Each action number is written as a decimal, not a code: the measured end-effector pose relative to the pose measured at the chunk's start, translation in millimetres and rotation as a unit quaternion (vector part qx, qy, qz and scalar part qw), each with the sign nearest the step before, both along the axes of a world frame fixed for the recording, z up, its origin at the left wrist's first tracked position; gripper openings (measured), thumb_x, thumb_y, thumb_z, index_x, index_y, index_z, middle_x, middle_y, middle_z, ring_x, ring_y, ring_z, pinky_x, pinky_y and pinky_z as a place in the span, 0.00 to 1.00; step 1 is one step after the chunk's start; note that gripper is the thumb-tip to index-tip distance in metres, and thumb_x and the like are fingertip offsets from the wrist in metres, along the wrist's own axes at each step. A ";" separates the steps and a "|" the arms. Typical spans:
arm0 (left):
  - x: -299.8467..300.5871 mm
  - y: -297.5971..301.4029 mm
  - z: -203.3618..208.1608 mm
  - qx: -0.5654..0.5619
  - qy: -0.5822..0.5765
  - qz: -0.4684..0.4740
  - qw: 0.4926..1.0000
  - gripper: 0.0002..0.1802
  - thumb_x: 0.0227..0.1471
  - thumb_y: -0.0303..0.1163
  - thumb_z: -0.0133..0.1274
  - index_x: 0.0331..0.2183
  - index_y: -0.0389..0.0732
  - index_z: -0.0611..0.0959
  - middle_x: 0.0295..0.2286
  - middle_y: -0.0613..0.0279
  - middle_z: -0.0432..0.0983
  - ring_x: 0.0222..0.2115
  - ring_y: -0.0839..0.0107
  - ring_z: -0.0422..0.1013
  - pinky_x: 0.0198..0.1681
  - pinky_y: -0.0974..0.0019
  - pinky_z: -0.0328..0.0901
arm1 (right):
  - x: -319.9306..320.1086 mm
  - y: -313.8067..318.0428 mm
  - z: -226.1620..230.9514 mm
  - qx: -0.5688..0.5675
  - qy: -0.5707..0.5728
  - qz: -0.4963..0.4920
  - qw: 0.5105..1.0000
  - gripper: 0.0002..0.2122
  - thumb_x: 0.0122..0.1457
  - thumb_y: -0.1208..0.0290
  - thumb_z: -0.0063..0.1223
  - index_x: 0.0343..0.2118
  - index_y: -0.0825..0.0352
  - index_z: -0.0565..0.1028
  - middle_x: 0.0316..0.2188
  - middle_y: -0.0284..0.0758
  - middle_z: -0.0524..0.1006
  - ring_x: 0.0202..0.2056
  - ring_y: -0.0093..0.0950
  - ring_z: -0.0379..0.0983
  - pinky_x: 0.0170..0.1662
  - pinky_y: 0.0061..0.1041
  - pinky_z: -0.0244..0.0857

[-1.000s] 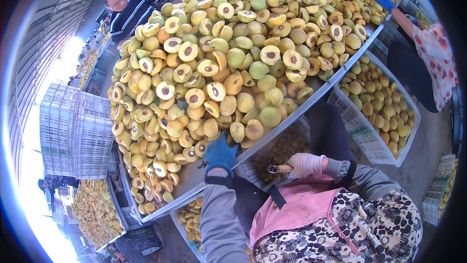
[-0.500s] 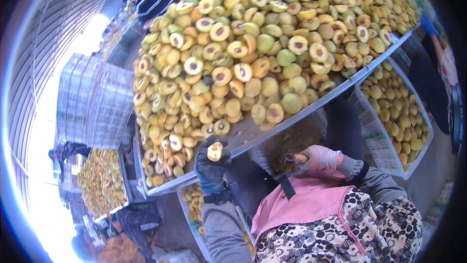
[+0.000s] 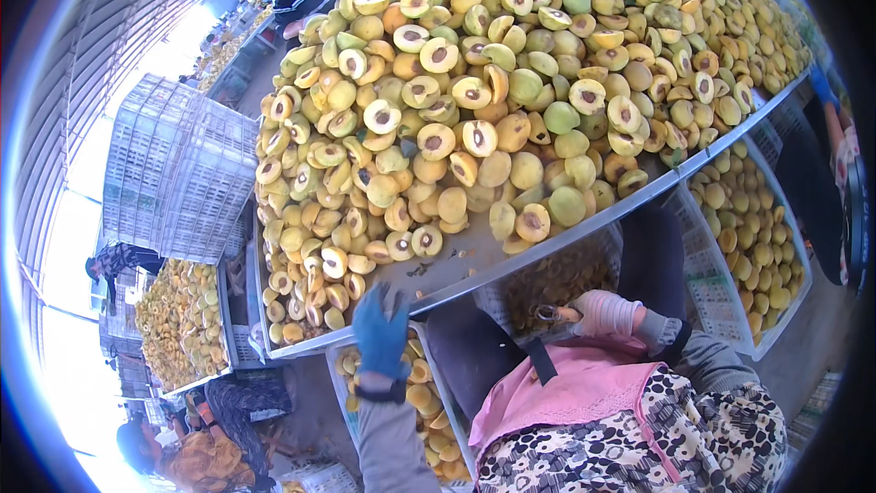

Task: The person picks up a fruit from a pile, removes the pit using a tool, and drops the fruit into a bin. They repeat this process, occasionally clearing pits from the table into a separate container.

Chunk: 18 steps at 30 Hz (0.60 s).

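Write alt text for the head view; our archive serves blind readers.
A person's blue-gloved left hand reaches toward a table heaped with halved yellow-green fruit, while the pale-gloved right hand grips a small tool. A crate of fruit sits below.

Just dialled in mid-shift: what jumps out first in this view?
The huge heap of halved yellow-green fruit fills the long metal table across the top and centre. Below its near edge, the blue-gloved left hand hangs over a crate of fruit halves, while the pale-gloved right hand grips a small tool above the pink apron. Stacked white crates stand at left.
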State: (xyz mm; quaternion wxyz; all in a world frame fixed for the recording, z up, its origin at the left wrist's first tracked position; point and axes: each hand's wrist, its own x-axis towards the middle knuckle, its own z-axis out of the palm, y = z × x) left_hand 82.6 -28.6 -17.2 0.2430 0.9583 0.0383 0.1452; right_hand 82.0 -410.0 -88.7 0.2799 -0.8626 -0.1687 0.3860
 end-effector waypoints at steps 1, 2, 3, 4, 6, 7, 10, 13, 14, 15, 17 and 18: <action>33.1 -15.7 -3.5 -0.044 -0.011 -0.048 0.998 0.32 0.47 0.41 0.61 0.51 0.35 0.74 0.45 0.46 0.76 0.43 0.49 0.73 0.48 0.56 0.66 | 1.3 0.9 -2.7 -0.013 -0.002 0.005 1.000 0.16 0.49 0.60 0.52 0.36 0.66 0.79 0.28 0.49 0.78 0.33 0.47 0.75 0.39 0.39 0.68; 61.7 -30.9 -3.0 -0.008 0.061 -0.034 0.998 0.38 0.47 0.42 0.61 0.56 0.35 0.68 0.48 0.44 0.73 0.44 0.47 0.72 0.49 0.54 0.65 | 3.4 -0.4 -2.2 -0.014 -0.001 0.001 1.000 0.16 0.49 0.60 0.52 0.36 0.66 0.79 0.28 0.49 0.78 0.33 0.47 0.75 0.39 0.39 0.68; 83.1 -32.5 -10.9 0.064 0.092 -0.021 0.993 0.39 0.47 0.44 0.59 0.57 0.37 0.66 0.45 0.43 0.75 0.44 0.46 0.72 0.48 0.52 0.66 | 5.6 1.1 3.5 -0.019 0.007 0.005 1.000 0.16 0.49 0.60 0.52 0.36 0.67 0.79 0.27 0.49 0.78 0.32 0.47 0.75 0.39 0.39 0.68; 104.7 -40.1 -6.3 0.093 0.183 -0.034 0.978 0.42 0.45 0.47 0.60 0.57 0.38 0.66 0.42 0.44 0.76 0.43 0.47 0.73 0.47 0.51 0.67 | 6.1 -0.7 7.0 -0.027 0.017 0.001 0.999 0.16 0.49 0.60 0.51 0.36 0.67 0.78 0.27 0.48 0.78 0.32 0.47 0.76 0.38 0.39 0.69; 126.8 -49.4 -12.9 0.163 0.230 -0.004 0.959 0.42 0.41 0.47 0.63 0.55 0.39 0.68 0.40 0.46 0.77 0.42 0.46 0.74 0.46 0.51 0.68 | 7.6 -1.8 8.2 -0.023 0.024 -0.020 0.999 0.16 0.49 0.59 0.52 0.34 0.67 0.78 0.27 0.49 0.78 0.32 0.47 0.75 0.38 0.39 0.68; 132.0 -50.2 -18.1 0.162 0.231 -0.009 0.959 0.42 0.41 0.47 0.63 0.55 0.39 0.68 0.40 0.46 0.77 0.42 0.46 0.74 0.46 0.51 0.68 | 7.3 -3.6 8.9 -0.019 0.030 -0.039 0.999 0.17 0.49 0.57 0.53 0.32 0.67 0.78 0.27 0.50 0.77 0.31 0.48 0.75 0.37 0.39 0.68; 134.9 -48.8 -27.9 0.141 0.308 -0.091 0.936 0.43 0.39 0.45 0.64 0.55 0.40 0.68 0.39 0.45 0.77 0.41 0.46 0.74 0.46 0.50 0.68 | 11.7 -1.8 18.1 -0.022 0.063 -0.034 0.997 0.16 0.50 0.59 0.52 0.37 0.65 0.78 0.25 0.46 0.78 0.31 0.45 0.76 0.37 0.38 0.69; 113.3 -52.0 -27.0 0.146 0.242 -0.129 0.951 0.40 0.39 0.45 0.63 0.53 0.41 0.71 0.41 0.44 0.76 0.42 0.46 0.73 0.46 0.49 0.68 | 13.4 2.4 10.3 0.018 -0.005 -0.030 0.999 0.15 0.51 0.59 0.53 0.37 0.64 0.78 0.26 0.46 0.78 0.32 0.46 0.76 0.37 0.39 0.69; 109.1 -58.8 -19.2 0.021 0.231 -0.143 0.962 0.37 0.39 0.41 0.64 0.51 0.39 0.73 0.41 0.47 0.76 0.41 0.51 0.74 0.44 0.53 0.69 | 14.5 2.2 16.4 0.016 -0.008 -0.032 0.999 0.15 0.51 0.59 0.53 0.37 0.64 0.78 0.26 0.46 0.78 0.32 0.46 0.76 0.37 0.39 0.69; 104.1 -64.9 -11.3 -0.105 0.217 -0.155 0.958 0.34 0.39 0.37 0.65 0.49 0.36 0.74 0.40 0.50 0.76 0.40 0.56 0.74 0.43 0.58 0.69 | 15.3 1.5 26.1 0.046 -0.053 -0.050 0.996 0.15 0.52 0.59 0.53 0.38 0.64 0.77 0.27 0.47 0.78 0.32 0.47 0.75 0.37 0.39 0.69; 89.8 -59.5 -9.2 -0.226 0.062 -0.214 0.948 0.26 0.43 0.27 0.63 0.47 0.33 0.76 0.37 0.58 0.76 0.33 0.70 0.74 0.34 0.69 0.71 | 16.6 7.0 57.8 0.083 -0.107 -0.068 0.988 0.18 0.53 0.60 0.54 0.45 0.62 0.75 0.30 0.48 0.78 0.34 0.48 0.75 0.38 0.40 0.68; 79.3 -54.4 -13.9 -0.226 0.058 -0.212 0.949 0.26 0.43 0.27 0.63 0.47 0.33 0.76 0.37 0.58 0.76 0.33 0.70 0.74 0.34 0.69 0.71 | 17.1 9.9 62.0 0.083 -0.111 -0.065 0.988 0.18 0.53 0.60 0.54 0.45 0.62 0.75 0.30 0.48 0.78 0.34 0.48 0.75 0.38 0.40 0.68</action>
